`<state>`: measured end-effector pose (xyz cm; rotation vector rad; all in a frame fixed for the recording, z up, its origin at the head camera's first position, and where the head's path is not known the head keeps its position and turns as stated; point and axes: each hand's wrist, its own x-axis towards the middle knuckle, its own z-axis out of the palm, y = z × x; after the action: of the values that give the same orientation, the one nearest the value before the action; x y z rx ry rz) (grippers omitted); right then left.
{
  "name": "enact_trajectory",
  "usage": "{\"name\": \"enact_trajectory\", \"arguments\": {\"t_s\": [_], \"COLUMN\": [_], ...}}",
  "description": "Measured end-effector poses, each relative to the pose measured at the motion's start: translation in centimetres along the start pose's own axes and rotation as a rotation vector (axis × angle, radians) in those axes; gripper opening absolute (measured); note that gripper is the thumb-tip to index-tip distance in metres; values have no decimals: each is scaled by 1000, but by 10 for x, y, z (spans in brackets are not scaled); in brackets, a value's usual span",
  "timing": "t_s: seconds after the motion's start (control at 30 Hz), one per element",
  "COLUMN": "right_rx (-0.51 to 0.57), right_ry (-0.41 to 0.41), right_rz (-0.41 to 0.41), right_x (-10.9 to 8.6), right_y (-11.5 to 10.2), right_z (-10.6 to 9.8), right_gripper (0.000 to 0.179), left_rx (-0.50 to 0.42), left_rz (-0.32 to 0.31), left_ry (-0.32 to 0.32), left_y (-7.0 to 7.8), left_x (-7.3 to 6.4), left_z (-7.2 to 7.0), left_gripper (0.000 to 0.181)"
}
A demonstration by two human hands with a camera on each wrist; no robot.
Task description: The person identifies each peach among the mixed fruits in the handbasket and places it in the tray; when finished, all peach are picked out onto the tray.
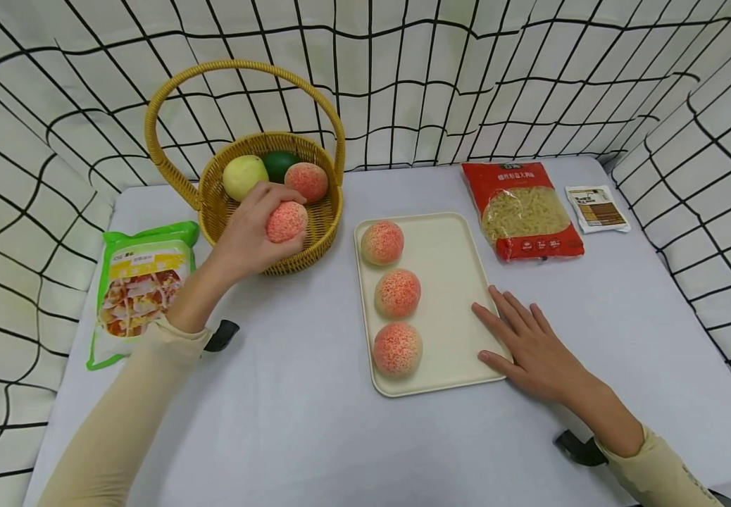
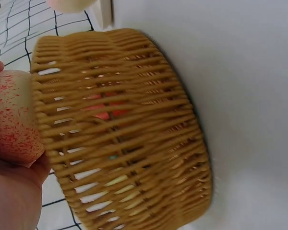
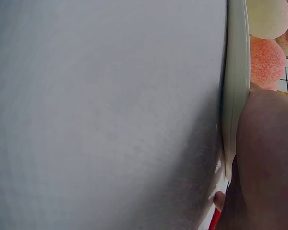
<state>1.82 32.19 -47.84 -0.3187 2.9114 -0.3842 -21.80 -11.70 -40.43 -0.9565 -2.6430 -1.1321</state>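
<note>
My left hand (image 1: 254, 227) grips a speckled pink peach (image 1: 287, 222) over the near side of a woven basket (image 1: 319, 243). In the left wrist view the held peach (image 2: 14, 117) is beside the basket's rim (image 2: 41, 96). Inside the basket lie a yellow-green round fruit (image 1: 244, 177), a dark green fruit (image 1: 279, 165) and another peach (image 1: 306, 182). My right hand (image 1: 530, 346) rests with fingers spread on the right edge of a cream tray (image 1: 451, 310). Along the tray's left side sit three peaches: far (image 1: 382, 242), middle (image 1: 398, 293) and near (image 1: 398, 349).
A green-edged food bag (image 1: 144, 289) lies left of the basket, near the left forearm. A red pasta bag (image 1: 524, 211) and a small white-and-brown packet (image 1: 596, 208) lie at the back right. The basket's tall handle (image 1: 239, 65) arches up. Black-gridded white cloth surrounds the table.
</note>
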Motion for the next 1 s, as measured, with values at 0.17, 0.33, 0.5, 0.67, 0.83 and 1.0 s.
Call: {"name": "enact_trajectory", "arguments": {"t_s": [0.17, 0.33, 0.5, 0.67, 0.83, 1.0], "right_rx": [5, 3, -1, -4, -2, -6], "right_ry": [-3, -6, -3, 0, 1, -1], "right_rz": [4, 4, 6, 5, 2, 2], "right_x": [-1, -1, -1, -1, -1, 0], "right_y": [0, 0, 0, 1, 0, 0], "right_z": [-1, -1, 0, 0, 0, 1], "right_gripper": [82, 82, 83, 83, 83, 83], "left_rx": [3, -5, -10, -18, -9, -5], "left_rz": [51, 90, 137, 175, 222, 253], "left_ry": [-7, -7, -2, -1, -14, -15], "left_y": [8, 16, 26, 37, 49, 57], "left_x": [1, 2, 3, 3, 3, 3], "left_z": [3, 6, 7, 9, 12, 14], "left_gripper": [43, 43, 43, 45, 47, 46]}}
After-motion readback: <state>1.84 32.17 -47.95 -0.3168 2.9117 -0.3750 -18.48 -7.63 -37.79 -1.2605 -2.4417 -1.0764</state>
